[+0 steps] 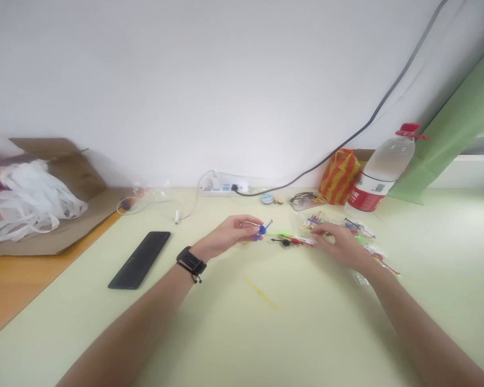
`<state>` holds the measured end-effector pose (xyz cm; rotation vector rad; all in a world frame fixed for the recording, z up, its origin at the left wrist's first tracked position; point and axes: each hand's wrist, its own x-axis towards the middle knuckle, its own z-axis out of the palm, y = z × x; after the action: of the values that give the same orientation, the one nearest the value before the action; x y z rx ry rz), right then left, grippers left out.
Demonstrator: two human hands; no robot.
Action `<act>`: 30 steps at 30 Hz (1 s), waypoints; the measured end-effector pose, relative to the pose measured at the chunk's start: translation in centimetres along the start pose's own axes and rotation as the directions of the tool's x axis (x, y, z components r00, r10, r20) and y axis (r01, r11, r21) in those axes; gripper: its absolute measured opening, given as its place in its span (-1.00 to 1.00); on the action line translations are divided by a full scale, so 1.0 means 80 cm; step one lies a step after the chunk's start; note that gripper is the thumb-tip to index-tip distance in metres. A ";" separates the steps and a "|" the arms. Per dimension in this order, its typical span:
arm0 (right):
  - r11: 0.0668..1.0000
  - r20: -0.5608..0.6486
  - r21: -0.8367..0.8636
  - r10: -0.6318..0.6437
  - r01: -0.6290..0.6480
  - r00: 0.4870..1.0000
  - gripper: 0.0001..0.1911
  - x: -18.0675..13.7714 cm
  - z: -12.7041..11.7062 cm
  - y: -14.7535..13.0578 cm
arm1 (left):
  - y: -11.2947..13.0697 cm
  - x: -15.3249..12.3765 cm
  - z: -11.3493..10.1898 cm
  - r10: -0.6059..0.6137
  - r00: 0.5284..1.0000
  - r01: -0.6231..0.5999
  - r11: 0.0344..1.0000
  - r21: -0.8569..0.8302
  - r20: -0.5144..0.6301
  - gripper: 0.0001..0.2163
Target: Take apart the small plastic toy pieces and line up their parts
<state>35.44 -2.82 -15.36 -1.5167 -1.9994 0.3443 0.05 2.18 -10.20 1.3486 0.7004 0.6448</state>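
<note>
My left hand (236,232) is closed, its thumb and fingers pinching a small blue plastic spinner arrow (262,230) with a round middle. To the right, my right hand (339,243) has its fingertips drawn together at a thin blue plastic piece (315,221), whose full shape is hidden. Between the hands lies a small pile of arrows, among them a black spinner arrow (286,243) and red and green ones. Nearer to me, a yellow arrow (261,293) rests alone on the table. Clear plastic bags with more coloured arrows (358,228) lie around and behind my right hand.
A black phone-like slab (139,260) lies at left, near a cardboard box (70,177) with white straps. A power strip (225,185) with cables sits against the wall. A large bottle (381,172) and a red-yellow striped bag (339,176) stand at back right.
</note>
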 end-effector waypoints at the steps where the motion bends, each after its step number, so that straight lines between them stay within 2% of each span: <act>1: 1.000 -0.028 -0.018 -0.006 0.006 1.000 -0.83 0.000 0.001 0.000 | -0.001 0.000 -0.001 -0.004 1.000 0.004 1.000 -0.002 0.001 -0.62; 3: 0.998 -0.059 -0.060 -0.029 0.025 0.998 -0.86 0.000 0.002 -0.002 | -0.003 0.001 -0.003 -0.015 1.000 0.015 1.000 -0.005 -0.005 -0.62; 7: 0.990 -0.048 -0.118 -0.085 0.079 0.995 -0.87 -0.001 0.004 -0.010 | -0.010 0.002 -0.006 -0.031 0.999 0.031 1.000 -0.004 -0.028 -0.59; 17: 0.984 -0.049 -0.116 -0.143 0.137 0.988 -0.85 -0.004 0.005 -0.024 | -0.018 0.007 0.002 -0.082 0.992 0.079 0.996 -0.037 -0.097 -0.69; 21: 0.983 -0.044 -0.105 -0.155 0.149 0.987 -0.83 -0.005 0.008 -0.030 | -0.021 0.008 0.009 -0.024 0.991 0.038 0.994 0.105 -0.134 -0.66; 26: 0.980 -0.073 -0.105 -0.179 0.171 0.981 -0.79 -0.007 0.017 -0.034 | -0.025 0.008 0.014 0.009 0.995 0.022 0.946 0.324 -0.096 -0.64; 28: 0.977 -0.063 -0.108 -0.190 0.183 0.980 -0.73 -0.008 0.020 -0.036 | -0.025 0.006 0.018 0.080 0.995 -0.042 0.871 0.489 -0.058 -0.64; 30: 0.975 -0.043 -0.104 -0.200 0.194 0.979 -0.69 -0.009 0.023 -0.038 | -0.028 0.002 0.024 0.197 0.980 -0.156 0.742 0.652 0.011 -0.65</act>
<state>32.06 -4.18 -15.39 -1.3554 -2.1297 0.1233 1.68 0.84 -12.24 2.0758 0.8991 0.6142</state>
